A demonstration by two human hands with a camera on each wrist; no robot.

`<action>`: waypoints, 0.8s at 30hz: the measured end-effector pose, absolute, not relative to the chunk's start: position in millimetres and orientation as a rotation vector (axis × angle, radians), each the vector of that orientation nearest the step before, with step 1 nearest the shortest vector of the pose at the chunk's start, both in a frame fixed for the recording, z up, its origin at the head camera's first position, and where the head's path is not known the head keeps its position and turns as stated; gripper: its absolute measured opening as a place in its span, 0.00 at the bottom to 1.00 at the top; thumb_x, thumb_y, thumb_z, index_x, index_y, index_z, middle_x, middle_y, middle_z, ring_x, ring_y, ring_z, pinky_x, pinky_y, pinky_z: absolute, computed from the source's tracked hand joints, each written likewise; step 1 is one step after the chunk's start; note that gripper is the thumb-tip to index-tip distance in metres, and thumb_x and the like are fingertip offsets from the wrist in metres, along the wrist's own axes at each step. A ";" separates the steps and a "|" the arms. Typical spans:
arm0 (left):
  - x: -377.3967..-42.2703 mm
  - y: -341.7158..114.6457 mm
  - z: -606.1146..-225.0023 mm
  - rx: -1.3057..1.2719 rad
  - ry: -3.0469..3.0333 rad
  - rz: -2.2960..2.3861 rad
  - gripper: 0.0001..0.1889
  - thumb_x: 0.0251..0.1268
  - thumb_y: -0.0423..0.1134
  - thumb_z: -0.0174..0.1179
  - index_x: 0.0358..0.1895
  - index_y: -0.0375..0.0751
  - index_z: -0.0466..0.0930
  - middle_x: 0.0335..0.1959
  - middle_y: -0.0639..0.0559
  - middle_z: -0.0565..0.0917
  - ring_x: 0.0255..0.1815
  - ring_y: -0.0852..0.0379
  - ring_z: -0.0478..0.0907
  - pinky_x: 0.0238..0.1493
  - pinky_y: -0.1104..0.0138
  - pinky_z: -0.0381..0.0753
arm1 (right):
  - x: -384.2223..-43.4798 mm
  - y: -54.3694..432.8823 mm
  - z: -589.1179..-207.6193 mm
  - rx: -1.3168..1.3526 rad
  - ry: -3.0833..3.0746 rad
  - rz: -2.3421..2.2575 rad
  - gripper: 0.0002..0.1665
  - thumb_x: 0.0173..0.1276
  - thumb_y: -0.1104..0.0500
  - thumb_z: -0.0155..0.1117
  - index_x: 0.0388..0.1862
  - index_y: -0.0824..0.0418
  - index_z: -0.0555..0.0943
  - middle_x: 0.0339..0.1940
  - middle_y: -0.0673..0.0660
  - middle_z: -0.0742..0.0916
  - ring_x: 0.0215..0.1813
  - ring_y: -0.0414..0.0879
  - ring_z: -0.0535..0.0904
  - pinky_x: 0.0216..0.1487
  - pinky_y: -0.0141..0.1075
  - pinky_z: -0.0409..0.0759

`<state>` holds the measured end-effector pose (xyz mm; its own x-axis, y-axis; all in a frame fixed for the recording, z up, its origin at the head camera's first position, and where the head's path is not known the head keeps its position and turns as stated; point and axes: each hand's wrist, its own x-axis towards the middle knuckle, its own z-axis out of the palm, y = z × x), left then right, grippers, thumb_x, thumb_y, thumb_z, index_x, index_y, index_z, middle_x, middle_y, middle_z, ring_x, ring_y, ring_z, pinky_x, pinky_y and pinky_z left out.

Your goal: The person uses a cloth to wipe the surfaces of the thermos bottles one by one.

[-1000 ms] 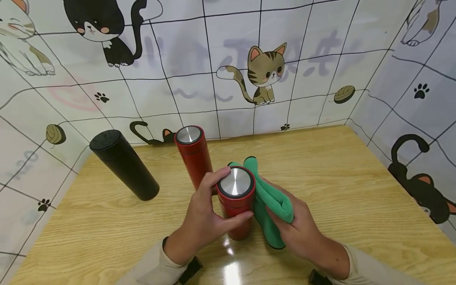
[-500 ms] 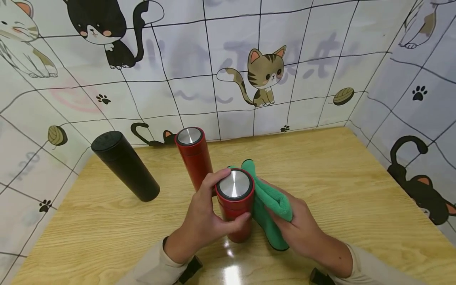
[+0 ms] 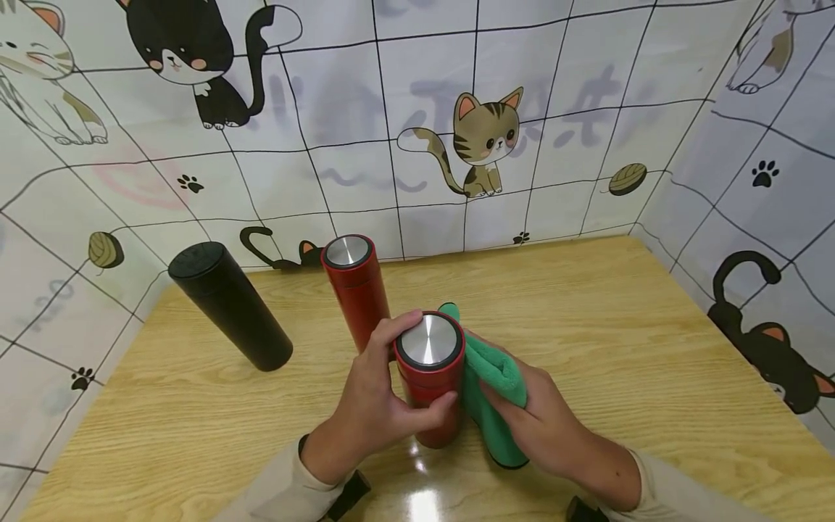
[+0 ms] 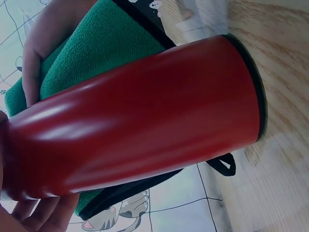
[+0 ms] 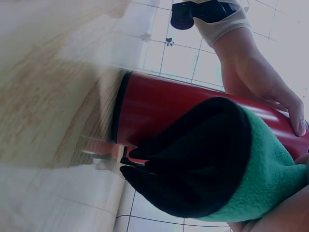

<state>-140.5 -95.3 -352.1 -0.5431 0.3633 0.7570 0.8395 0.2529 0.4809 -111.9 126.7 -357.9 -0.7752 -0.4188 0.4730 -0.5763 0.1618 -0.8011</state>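
Observation:
Upright before me is a red thermos bottle (image 3: 430, 384) with a brushed metal disc on its lid. My left hand (image 3: 381, 395) grips it near the top, thumb on the near side and fingers round the far left. In my right hand (image 3: 544, 413) is a folded green towel (image 3: 496, 377) with dark edging, held against the bottle's right side. The left wrist view shows the towel (image 4: 106, 48) lying along the red bottle (image 4: 140, 116) and reaching round behind it. From the right wrist, the towel's folded black-edged end (image 5: 193, 159) covers part of the bottle (image 5: 164, 104).
A second red thermos (image 3: 355, 290) stands just behind my left hand. Farther left is a black thermos (image 3: 231, 308). The wooden table (image 3: 607, 312) meets a wall covering (image 3: 430, 174) printed with cats at the back and sides.
The towel and my right hand have shifted slightly down and toward the left along the bottle; less of the towel's far end shows. My left hand keeps its hold.

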 end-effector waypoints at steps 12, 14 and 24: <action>-137.3 -98.3 -345.5 -1.081 -2.107 -1.164 0.45 0.53 0.44 0.73 0.70 0.33 0.57 0.58 0.42 0.79 0.54 0.51 0.82 0.52 0.64 0.86 | -112.9 127.8 -359.5 0.969 -2.272 1.670 0.35 0.76 0.73 0.48 0.78 0.54 0.62 0.77 0.54 0.71 0.77 0.46 0.66 0.73 0.30 0.68; -136.0 -99.7 -343.3 -1.067 -2.142 -1.127 0.46 0.51 0.44 0.74 0.70 0.34 0.57 0.57 0.43 0.80 0.52 0.53 0.83 0.51 0.65 0.86 | -113.2 127.7 -359.6 0.969 -2.286 1.661 0.34 0.76 0.72 0.48 0.78 0.53 0.62 0.77 0.53 0.71 0.77 0.47 0.66 0.72 0.30 0.69; -132.8 -102.8 -336.2 -1.019 -2.219 -0.996 0.48 0.46 0.45 0.76 0.70 0.36 0.58 0.53 0.46 0.84 0.47 0.55 0.85 0.46 0.66 0.87 | -113.0 129.3 -361.3 0.979 -2.213 1.683 0.35 0.72 0.77 0.49 0.77 0.62 0.64 0.75 0.59 0.73 0.77 0.46 0.68 0.73 0.31 0.68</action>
